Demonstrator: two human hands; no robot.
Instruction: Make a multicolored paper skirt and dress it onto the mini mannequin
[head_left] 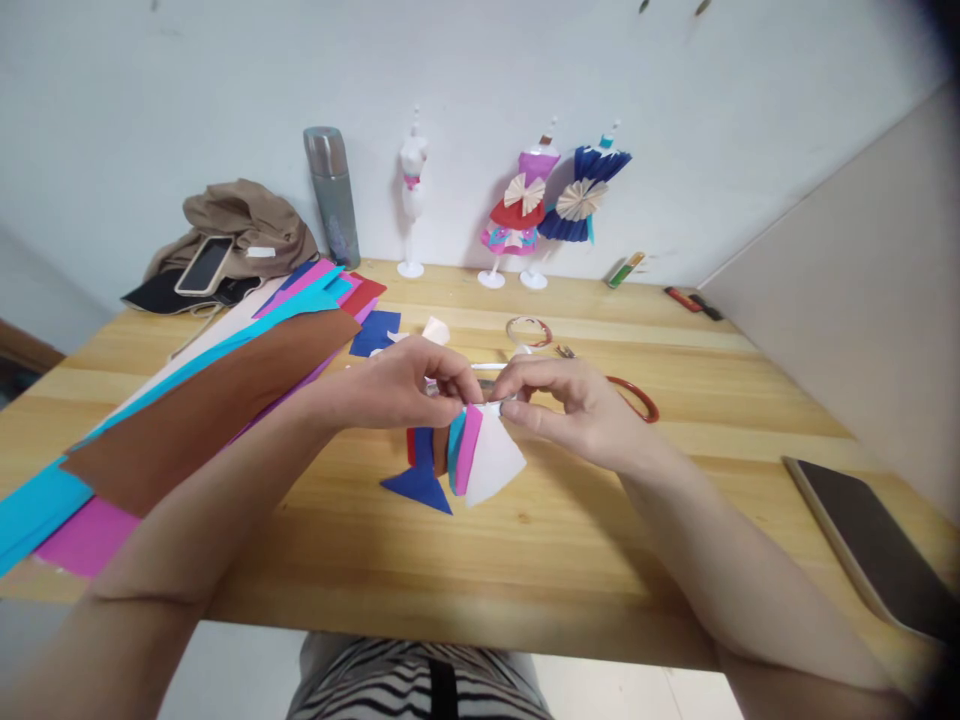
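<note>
My left hand point(401, 385) and my right hand point(566, 400) meet over the middle of the wooden table point(525, 560), both pinching the top of a fan of paper pieces point(469, 455). The fan has white, pink, light blue and dark blue wedges that hang down from my fingertips. Its dark blue tip touches the table. Fingers of both hands are closed on the top edge of the pieces.
Long sheets of coloured paper point(195, 400) lie at the left. Three small mannequins point(517, 205) stand by the wall, two wearing paper dresses. A metal flask point(332, 195), a bag with a phone point(204, 265), a red ring point(637, 397), tape point(529, 330) and a tablet point(877, 545) are about.
</note>
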